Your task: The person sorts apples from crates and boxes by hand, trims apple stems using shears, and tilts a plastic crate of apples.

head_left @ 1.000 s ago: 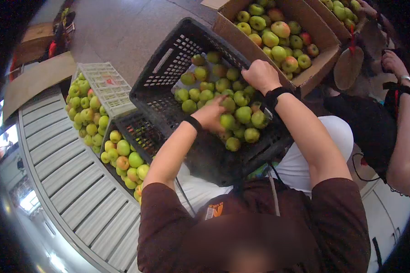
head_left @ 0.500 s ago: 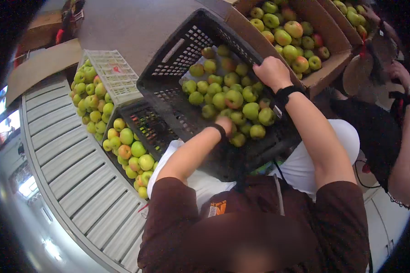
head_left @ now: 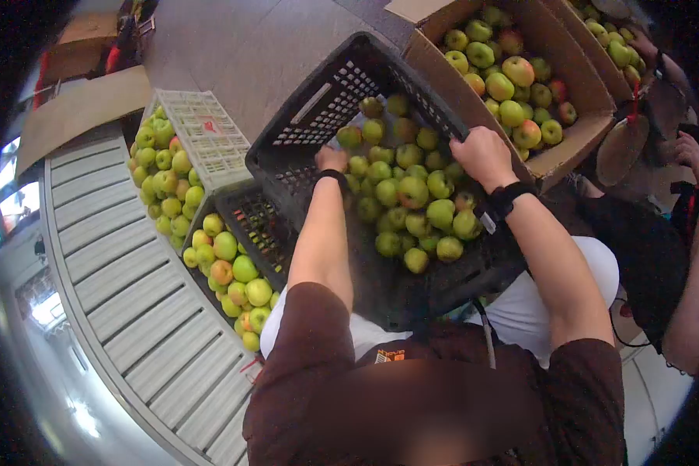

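A black plastic crate (head_left: 303,109) stands tilted in front of me, with many green apples (head_left: 412,192) heaped toward its right side. My right hand (head_left: 483,158) is closed over the crate's right rim. Inside the crate, my left hand (head_left: 332,159) is at the left edge of the heap, fingers curled. What those fingers hold, if anything, is hidden. A pale sheet shows partly beneath the apples near the crate's far end.
Left of me runs a grey roller conveyor (head_left: 136,299). Beside it stand a white crate (head_left: 202,136) and another black crate (head_left: 256,221), with apples spilling along their sides. A cardboard box (head_left: 450,81) of apples lies right; a co-worker's hand (head_left: 693,155) is beyond.
My left hand has moved from the near edge of the apple heap to its far left edge. My right hand stays on the rim. The whole view has shifted slightly.
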A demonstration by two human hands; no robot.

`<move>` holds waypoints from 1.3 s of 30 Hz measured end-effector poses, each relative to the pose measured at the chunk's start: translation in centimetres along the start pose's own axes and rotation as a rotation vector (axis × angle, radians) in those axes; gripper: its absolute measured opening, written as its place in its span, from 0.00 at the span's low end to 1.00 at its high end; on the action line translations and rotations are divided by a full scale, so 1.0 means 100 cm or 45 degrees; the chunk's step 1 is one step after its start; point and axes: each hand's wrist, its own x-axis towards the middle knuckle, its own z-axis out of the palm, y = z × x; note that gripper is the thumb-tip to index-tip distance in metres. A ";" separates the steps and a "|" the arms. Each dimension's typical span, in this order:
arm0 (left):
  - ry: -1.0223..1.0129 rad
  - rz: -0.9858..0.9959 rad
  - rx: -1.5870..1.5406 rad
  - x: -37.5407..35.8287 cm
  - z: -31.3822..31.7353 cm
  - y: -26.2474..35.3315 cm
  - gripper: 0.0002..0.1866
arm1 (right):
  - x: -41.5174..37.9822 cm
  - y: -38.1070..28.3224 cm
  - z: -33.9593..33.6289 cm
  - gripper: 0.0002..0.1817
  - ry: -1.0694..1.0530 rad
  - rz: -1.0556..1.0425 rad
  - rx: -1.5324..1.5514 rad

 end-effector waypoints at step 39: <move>-0.061 0.148 -0.148 0.001 -0.004 0.009 0.33 | 0.002 0.001 -0.001 0.23 -0.030 -0.021 0.017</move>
